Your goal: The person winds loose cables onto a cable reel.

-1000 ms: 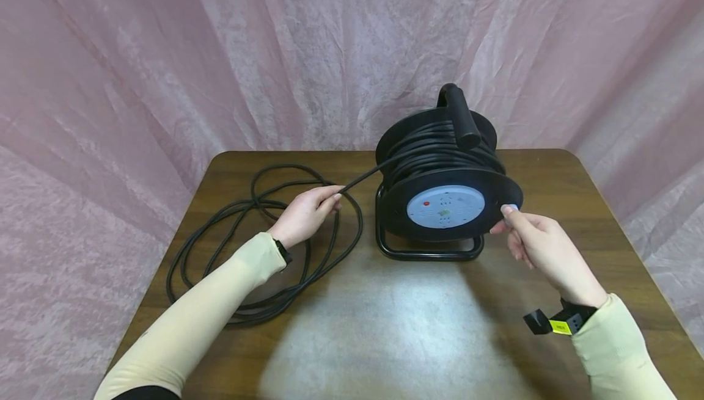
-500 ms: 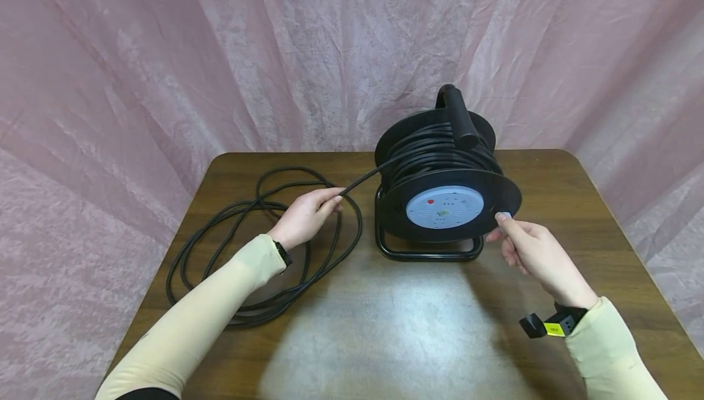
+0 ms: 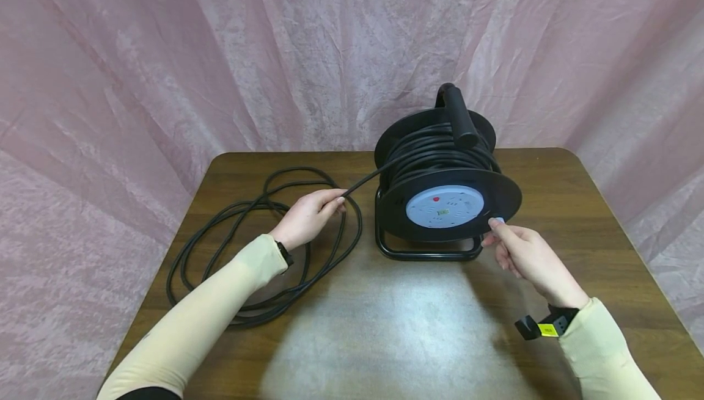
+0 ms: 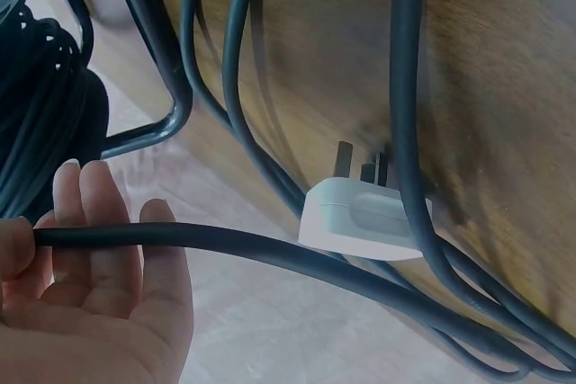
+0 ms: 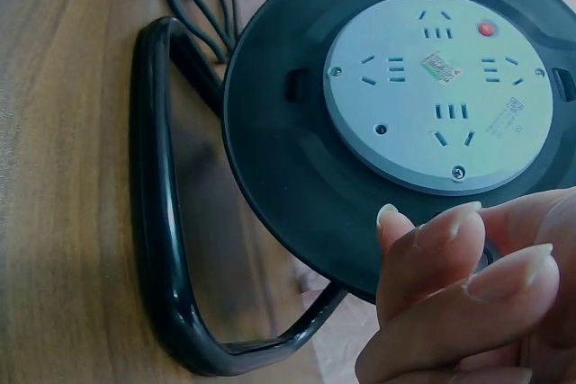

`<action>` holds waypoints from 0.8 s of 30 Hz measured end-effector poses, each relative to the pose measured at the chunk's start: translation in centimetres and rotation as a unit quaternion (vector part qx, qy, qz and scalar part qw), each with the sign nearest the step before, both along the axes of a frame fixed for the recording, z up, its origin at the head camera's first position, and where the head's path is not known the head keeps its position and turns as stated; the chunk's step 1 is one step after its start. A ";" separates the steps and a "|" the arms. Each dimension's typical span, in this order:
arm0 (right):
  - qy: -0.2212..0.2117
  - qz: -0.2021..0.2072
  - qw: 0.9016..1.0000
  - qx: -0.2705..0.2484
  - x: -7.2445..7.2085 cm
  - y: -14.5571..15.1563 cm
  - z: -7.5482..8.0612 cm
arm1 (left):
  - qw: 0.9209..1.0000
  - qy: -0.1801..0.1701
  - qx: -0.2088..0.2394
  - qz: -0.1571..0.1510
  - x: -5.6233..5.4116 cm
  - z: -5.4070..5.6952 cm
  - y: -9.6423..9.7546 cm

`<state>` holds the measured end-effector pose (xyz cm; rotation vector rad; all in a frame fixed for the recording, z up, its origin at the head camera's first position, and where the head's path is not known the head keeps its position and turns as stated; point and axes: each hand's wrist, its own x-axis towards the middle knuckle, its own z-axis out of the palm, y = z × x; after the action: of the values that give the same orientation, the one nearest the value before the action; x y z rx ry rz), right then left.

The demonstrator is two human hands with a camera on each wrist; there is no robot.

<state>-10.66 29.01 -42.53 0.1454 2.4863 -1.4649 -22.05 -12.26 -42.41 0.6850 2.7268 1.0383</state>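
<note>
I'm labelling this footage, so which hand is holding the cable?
The left hand: it pinches the black cable; the right hand instead pinches the pale knob on the reel.

Black cable reel (image 3: pixel 448 171), seemingly upright

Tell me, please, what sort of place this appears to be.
Probably an indoor filming or demonstration corner: a pink curtain hangs behind a wood-grained table bearing a cable reel.

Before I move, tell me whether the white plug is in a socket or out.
Out: the left wrist view shows the white plug beside black cable, its prongs bare.
</note>
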 end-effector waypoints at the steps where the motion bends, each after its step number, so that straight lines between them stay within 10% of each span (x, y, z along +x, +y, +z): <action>1: -0.001 0.001 1.000 0.002 0.0 0.0 -0.1 | 1.000 -0.002 0.000 0.000 0.0 0.0 0.0; 24: -0.010 0.031 0.999 -0.007 0.0 -1.3 -1.8 | 1.000 0.009 0.013 0.007 -0.5 0.7 0.9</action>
<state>-10.65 27.72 -44.32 0.0788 2.4428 -1.4483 -22.58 -11.34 -41.74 0.6840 2.7427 1.0772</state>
